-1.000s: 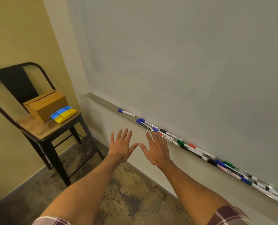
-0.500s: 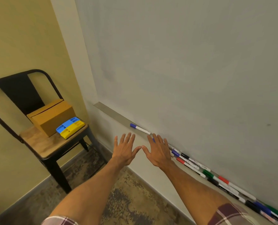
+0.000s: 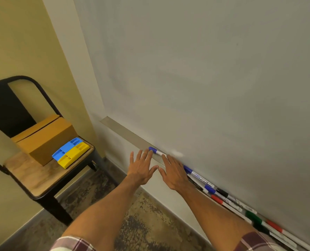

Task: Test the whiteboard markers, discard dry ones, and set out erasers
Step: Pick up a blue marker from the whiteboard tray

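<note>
A large whiteboard fills the right of the view, with a metal tray along its lower edge. One blue-capped marker lies alone on the tray; several more markers in blue, black, red and green lie in a row further right. My left hand and my right hand are spread flat, side by side, fingers straight, just in front of the tray. The fingertips of both hands reach the lone marker; neither hand holds anything. A blue eraser and a yellow eraser lie on a chair.
A black metal chair with a wooden seat stands at the left against the yellow wall. A cardboard box sits on it behind the erasers. Mottled floor lies below my arms.
Both hands have moved forward, up to the tray, until their fingertips reached the lone blue marker. The view has swung left, so fewer of the markers on the right show.
</note>
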`<state>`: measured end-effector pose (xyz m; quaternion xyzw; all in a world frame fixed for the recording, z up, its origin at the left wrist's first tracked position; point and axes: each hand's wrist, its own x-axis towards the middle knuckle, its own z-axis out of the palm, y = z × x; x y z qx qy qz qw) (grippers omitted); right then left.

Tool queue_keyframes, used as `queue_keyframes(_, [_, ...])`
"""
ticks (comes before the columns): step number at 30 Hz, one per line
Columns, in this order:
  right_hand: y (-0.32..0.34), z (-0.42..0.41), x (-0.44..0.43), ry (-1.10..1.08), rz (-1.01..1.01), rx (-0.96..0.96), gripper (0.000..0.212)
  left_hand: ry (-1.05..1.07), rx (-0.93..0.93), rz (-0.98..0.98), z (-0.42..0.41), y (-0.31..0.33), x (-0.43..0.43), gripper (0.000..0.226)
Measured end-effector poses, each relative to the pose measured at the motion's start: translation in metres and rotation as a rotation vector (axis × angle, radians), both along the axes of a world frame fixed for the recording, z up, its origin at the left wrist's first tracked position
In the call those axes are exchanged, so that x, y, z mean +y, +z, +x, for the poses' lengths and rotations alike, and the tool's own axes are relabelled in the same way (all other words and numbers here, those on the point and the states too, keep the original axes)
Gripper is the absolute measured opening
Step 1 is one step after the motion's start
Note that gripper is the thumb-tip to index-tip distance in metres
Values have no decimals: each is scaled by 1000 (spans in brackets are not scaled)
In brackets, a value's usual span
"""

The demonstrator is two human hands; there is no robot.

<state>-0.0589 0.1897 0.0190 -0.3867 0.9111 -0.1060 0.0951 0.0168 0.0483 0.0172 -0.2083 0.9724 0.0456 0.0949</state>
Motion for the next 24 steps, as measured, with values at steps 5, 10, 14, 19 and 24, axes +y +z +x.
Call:
queue_keyframes(5, [-11, -5, -17, -36, 26, -54, 61, -59, -14, 17, -13, -12, -27, 75])
queue_keyframes(10, [-21, -6, -30, -99, 41, -16, 64, -126, -32, 53, -26, -25, -46, 76])
queue_keyframes(14, [-22, -4, -42, -189, -10, 68, 51, -184, -33, 87, -31, -30, -53, 75])
queue_keyframes(19, [-24, -8, -57, -270, 10, 42, 53, -232, -28, 99, -34, -29, -60, 72])
queue_keyframes(24, [-23, -8, -67, -321, 25, 62, 35, -270, -40, 104, -31, -31, -66, 65])
